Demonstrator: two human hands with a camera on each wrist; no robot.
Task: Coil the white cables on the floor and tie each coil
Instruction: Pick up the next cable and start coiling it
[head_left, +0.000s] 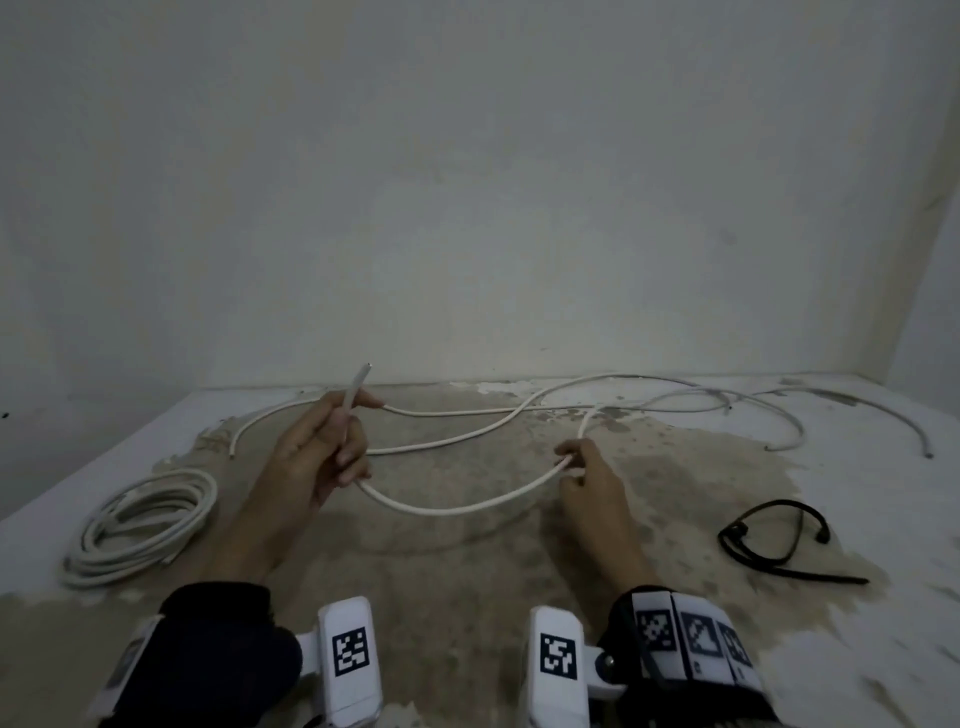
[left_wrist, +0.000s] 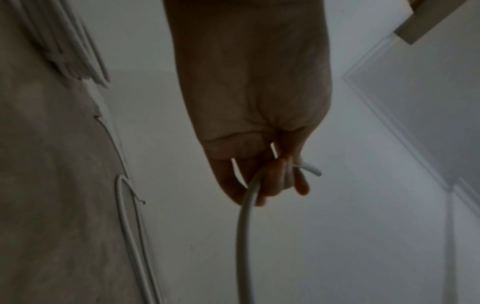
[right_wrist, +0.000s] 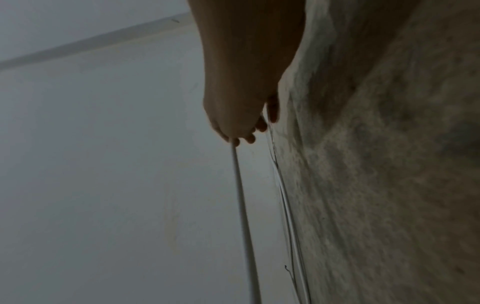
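Note:
A white cable (head_left: 457, 506) sags in a loop between my two hands above the floor. My left hand (head_left: 332, 441) grips it near its cut end (head_left: 366, 369), which sticks up past the thumb; the left wrist view shows the fingers (left_wrist: 272, 181) curled round the cable (left_wrist: 244, 226). My right hand (head_left: 576, 467) pinches the same cable farther along, seen in the right wrist view as fingertips (right_wrist: 233, 139) on the cable (right_wrist: 241, 205). From there it trails back across the floor among other loose white cables (head_left: 675, 400). A finished white coil (head_left: 140, 525) lies at the left.
A black cable tie or strap (head_left: 769, 535) lies on the floor at the right. The wall (head_left: 467, 208) rises just behind the cables. A loose cable end (head_left: 927, 452) reaches the far right. The concrete floor (head_left: 467, 571) is stained in the middle.

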